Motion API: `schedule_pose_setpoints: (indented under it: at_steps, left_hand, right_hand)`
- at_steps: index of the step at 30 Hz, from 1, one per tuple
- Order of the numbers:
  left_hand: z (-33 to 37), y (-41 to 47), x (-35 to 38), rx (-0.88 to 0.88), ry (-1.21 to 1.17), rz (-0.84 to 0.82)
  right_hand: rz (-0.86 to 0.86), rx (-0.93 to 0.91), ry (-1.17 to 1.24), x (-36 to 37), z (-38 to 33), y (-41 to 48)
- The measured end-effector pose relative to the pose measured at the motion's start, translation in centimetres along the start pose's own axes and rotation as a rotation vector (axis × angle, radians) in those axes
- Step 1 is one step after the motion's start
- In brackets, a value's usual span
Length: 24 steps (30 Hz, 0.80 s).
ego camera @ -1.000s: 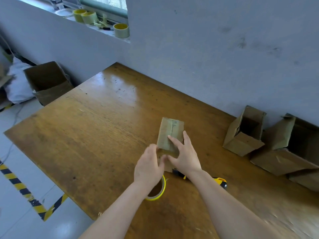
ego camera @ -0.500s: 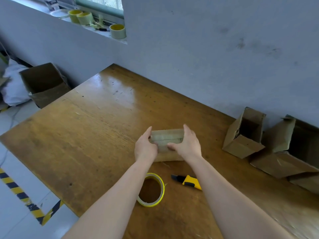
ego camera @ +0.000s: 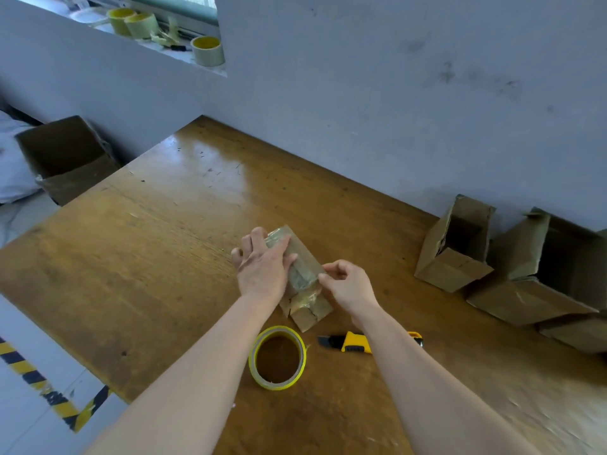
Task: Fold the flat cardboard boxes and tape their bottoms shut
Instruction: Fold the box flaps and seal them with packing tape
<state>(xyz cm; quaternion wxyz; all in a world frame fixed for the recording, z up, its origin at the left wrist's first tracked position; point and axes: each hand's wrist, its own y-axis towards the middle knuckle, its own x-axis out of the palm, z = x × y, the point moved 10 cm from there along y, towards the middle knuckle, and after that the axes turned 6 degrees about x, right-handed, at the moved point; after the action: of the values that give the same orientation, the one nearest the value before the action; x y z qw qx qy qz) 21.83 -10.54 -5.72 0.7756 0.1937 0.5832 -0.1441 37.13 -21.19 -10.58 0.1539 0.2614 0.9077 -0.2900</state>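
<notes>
While both hands hold it, small box (ego camera: 308, 311) lies tape-side up mid-table (ego camera: 131, 274), angled.
Left to right: open carton (ego camera: 65, 159) on the floor; left hand (ego camera: 262, 269) grips the small box's far end, fingers curled over the edge; tape roll (ego camera: 277, 357) flat, just near of it; right hand (ego camera: 349, 285) pinches its right edge between thumb and forefinger, tape or cardboard can't tell; yellow knife (ego camera: 356, 343) beside the right forearm; folded boxes (ego camera: 455, 257) by the wall.
</notes>
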Motion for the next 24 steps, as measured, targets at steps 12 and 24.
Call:
schedule_pose_setpoints:
  at_steps: [12,24]
  left_hand:
    - [2.1,-3.2,1.9,0.363,-0.399,-0.293]
    - [-4.8,-8.0,3.0,-0.317,-0.581,-0.071]
  right_hand:
    - [0.009,-0.307,-0.316,1.5,-3.2,-2.8]
    - [0.024,-0.605,-0.8,5.2,-5.8,-4.4]
